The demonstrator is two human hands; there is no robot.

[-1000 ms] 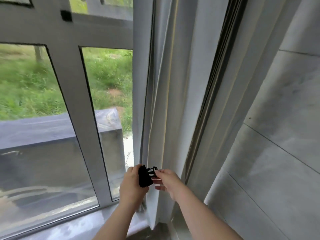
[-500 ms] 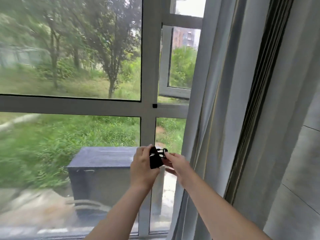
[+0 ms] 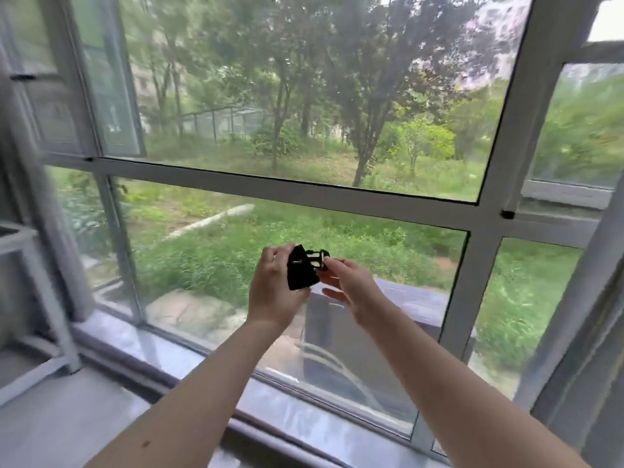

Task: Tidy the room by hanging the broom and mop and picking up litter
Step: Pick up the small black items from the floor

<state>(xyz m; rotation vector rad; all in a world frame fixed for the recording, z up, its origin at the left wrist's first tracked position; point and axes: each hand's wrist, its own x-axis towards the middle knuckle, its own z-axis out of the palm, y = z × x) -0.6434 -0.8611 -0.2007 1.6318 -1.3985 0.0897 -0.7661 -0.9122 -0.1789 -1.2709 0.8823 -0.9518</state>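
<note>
Both my hands are raised in front of a large window. My left hand [image 3: 273,292] grips a small black plastic object [image 3: 301,272], a flat wedge-shaped piece. My right hand [image 3: 351,287] pinches a black-and-white clip part [image 3: 320,259] that sticks out of the object's right end. What exactly the object is cannot be told. No broom, mop or litter is in view.
A grey window frame [image 3: 304,190] with several panes fills the view, with grass and trees outside. A pale sill [image 3: 169,346] runs below it. A grey rack or shelf frame [image 3: 40,298] stands at the left. A curtain edge [image 3: 601,298] hangs at the right.
My view has swung left from the curtain and wall to the window's middle. Both hands kept hold of the black object and rose slightly.
</note>
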